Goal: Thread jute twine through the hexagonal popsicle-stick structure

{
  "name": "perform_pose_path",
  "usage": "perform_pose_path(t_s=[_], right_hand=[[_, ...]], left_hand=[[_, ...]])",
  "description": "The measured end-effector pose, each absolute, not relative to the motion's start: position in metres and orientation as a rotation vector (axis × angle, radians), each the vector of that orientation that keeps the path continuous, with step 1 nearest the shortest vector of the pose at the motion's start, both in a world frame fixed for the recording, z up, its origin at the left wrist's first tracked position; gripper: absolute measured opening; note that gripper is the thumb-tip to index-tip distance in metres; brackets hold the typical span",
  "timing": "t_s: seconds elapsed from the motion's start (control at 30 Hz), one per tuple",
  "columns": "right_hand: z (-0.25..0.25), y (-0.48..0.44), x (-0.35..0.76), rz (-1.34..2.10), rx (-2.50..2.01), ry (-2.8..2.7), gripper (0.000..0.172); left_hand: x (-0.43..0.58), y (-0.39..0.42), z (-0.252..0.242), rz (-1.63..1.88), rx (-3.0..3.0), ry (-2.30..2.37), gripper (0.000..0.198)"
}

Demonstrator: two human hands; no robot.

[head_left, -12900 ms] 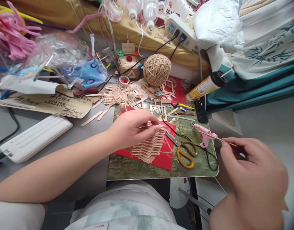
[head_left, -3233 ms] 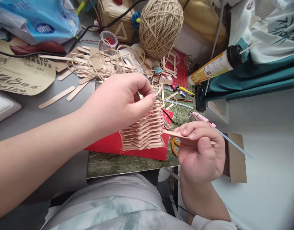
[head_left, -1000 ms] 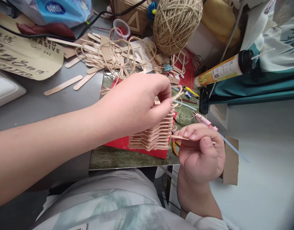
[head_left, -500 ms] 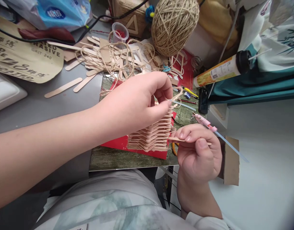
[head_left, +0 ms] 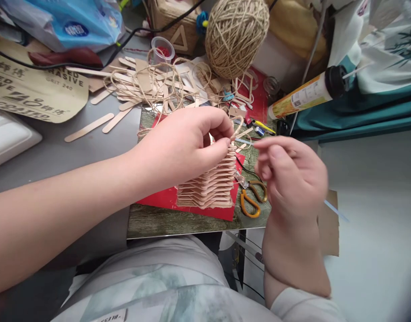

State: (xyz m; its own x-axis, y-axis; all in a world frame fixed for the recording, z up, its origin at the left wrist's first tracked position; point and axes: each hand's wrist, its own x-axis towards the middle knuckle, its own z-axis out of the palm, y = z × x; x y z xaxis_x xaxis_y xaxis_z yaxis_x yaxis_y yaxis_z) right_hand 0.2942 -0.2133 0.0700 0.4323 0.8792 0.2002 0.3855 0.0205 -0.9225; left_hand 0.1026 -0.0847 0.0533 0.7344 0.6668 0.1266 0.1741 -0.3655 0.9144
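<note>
A stack of layered wooden craft sticks (head_left: 208, 192) stands on a red sheet (head_left: 151, 195). Over its top, my left hand (head_left: 200, 138) pinches a loop of twine (head_left: 239, 127) between thumb and fingers at the upper right corner. My right hand (head_left: 289, 172) is raised to the right of the stack, its fingers curled together; what they hold, if anything, is hidden. Orange-handled scissors (head_left: 250, 208) lie between the stack and my right wrist.
Loose craft sticks (head_left: 89, 127) and tangled twine lie behind and left. A large twine ball (head_left: 237, 36) stands at the back, with a small cup (head_left: 163, 50) beside it. A drink cup (head_left: 306, 96) leans at the right.
My right hand has moved up and right, away from the stack's side; the stick it held no longer shows. The scissors are uncovered. My left hand still pinches the twine.
</note>
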Motion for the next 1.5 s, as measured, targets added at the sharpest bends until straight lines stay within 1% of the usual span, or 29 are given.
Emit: perform_pose_path(t_s=[0.03,0.13,0.23,0.43,0.83,1.0,1.23,1.33,1.5], right_hand=[[0.072,-0.204,0.295,0.637,-1.614,-1.196,0.018],[0.076,-0.177,0.294,0.844,-1.631,-1.244,0.036],[0.079,-0.160,0.290,0.943,-1.587,-1.230,0.043],[0.081,-0.156,0.289,0.998,-1.565,-1.191,0.042],[0.081,-0.160,0.295,1.066,-1.634,-1.223,0.044],[0.089,-0.161,0.294,1.144,-1.702,-1.263,0.044],[0.091,-0.159,0.300,1.238,-1.766,-1.280,0.046],[0.094,-0.154,0.301,1.292,-1.758,-1.291,0.044],[0.103,-0.148,0.298,1.375,-1.749,-1.280,0.047]], left_hand=[[0.102,-0.085,0.054,0.598,1.913,0.645,0.014],[0.102,-0.087,0.055,0.598,1.934,0.647,0.014],[0.102,-0.087,0.054,0.606,1.953,0.643,0.013],[0.103,-0.087,0.053,0.629,1.967,0.636,0.010],[0.102,-0.086,0.049,0.664,1.951,0.632,0.005],[0.104,-0.087,0.046,0.684,1.940,0.623,0.008],[0.105,-0.087,0.043,0.775,1.929,0.585,0.019],[0.104,-0.087,0.043,0.789,1.922,0.567,0.021],[0.104,-0.086,0.044,0.838,1.899,0.525,0.021]])
